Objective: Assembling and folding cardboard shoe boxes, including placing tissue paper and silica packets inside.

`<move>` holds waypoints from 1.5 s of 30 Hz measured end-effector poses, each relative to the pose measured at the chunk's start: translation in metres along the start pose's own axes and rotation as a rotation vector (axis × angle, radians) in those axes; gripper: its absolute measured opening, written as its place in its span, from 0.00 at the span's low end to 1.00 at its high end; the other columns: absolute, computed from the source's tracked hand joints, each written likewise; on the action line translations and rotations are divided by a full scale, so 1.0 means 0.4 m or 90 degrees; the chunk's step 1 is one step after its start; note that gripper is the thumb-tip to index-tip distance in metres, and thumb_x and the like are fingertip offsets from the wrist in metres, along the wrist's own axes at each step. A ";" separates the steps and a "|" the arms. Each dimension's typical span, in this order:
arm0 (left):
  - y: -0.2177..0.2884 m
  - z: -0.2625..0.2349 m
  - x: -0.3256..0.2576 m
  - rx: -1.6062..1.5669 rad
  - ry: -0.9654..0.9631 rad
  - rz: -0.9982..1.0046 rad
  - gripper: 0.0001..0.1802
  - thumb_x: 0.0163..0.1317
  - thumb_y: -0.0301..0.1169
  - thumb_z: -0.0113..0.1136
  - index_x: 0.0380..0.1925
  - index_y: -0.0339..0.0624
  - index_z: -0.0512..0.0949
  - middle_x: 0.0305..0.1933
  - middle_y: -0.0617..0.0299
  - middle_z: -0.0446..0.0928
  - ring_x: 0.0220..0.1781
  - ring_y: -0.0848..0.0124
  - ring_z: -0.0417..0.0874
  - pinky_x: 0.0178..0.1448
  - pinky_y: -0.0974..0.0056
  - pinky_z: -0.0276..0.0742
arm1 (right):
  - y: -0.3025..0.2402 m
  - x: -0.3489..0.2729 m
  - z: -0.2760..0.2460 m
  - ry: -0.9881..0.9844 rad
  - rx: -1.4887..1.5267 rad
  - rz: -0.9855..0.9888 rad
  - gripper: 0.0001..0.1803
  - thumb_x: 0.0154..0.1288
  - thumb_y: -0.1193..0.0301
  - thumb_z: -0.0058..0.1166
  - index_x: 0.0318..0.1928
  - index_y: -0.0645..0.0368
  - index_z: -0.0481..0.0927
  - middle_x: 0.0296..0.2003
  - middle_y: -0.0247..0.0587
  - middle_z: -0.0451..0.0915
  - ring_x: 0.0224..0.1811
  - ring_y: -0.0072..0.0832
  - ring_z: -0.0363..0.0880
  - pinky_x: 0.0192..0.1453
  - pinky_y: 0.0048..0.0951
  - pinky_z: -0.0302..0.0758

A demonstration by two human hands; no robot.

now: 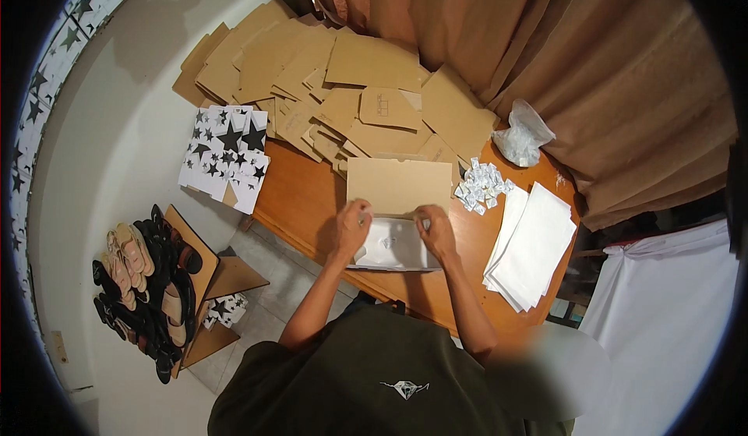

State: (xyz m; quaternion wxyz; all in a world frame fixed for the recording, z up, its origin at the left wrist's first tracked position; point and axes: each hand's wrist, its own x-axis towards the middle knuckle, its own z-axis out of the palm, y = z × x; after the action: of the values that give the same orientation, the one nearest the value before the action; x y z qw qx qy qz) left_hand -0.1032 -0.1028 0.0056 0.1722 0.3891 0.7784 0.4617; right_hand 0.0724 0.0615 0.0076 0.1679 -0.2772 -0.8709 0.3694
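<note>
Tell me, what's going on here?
A person has both hands at an open box on the table: left hand by its left side, right hand by its right. The lid stands raised at the back, and the inside shows white. Flat cardboard lies beyond; small packets and white sheets lie to the right. Shoes sit off to the left.

carton box (372, 258) | rectangular, long sides running left to right | open at top | interior white, small dark marking near its middle | lid (397, 187) raised at far side, plain brown face showing | lies at near edge of orange-brown wooden table (471, 261), between its left and right ends
</note>
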 end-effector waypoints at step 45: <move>-0.040 -0.105 -0.188 0.255 -0.291 0.248 0.22 0.68 0.40 0.63 0.62 0.56 0.79 0.73 0.57 0.71 0.79 0.58 0.65 0.79 0.35 0.50 | -0.039 -0.261 -0.003 0.018 -0.242 -0.050 0.21 0.69 0.54 0.61 0.52 0.56 0.82 0.61 0.44 0.78 0.72 0.44 0.67 0.77 0.64 0.54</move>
State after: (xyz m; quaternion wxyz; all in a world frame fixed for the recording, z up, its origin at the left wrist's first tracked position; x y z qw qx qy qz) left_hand -0.0885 -0.1891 0.0068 0.1711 0.6491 0.7061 0.2255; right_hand 0.1498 -0.0103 0.0108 0.1389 -0.2752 -0.9327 0.1874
